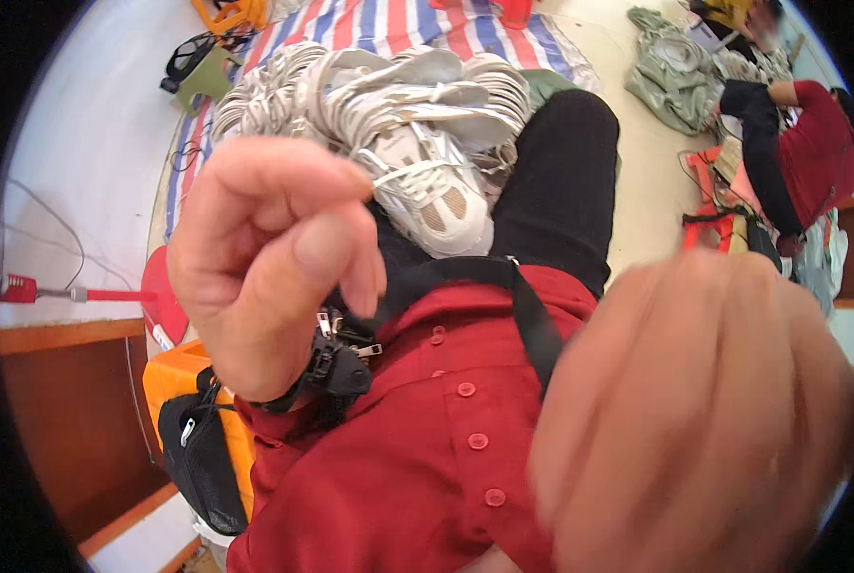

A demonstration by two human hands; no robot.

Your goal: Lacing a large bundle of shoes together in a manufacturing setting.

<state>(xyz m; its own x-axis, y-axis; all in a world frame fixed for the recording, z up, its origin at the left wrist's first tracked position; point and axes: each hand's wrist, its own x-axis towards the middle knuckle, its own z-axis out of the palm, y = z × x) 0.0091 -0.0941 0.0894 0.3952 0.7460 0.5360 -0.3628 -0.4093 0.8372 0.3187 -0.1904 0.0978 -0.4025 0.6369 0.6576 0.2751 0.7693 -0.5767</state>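
Note:
My left hand (274, 258) is raised close in front of me, its fingers curled in and the thumb bent near the index finger. Whatever it may grip is hidden by the fingers. Just beyond the index fingertip, a white shoelace (412, 175) crosses a white and beige sneaker (446, 215). The sneaker lies between my thighs with its toe toward me. My right hand (694, 411) is up at the right, very near the view and blurred by motion; its back shows and its fingertips are hidden.
Behind the sneaker lies a pile of stacked pale shoe uppers (350, 91) on a striped sheet (389, 24). An orange container (174, 377) with a black pouch (202, 458) stands at my left. Another person in red (818, 158) sits at the far right, near a grey-green sack (670, 81).

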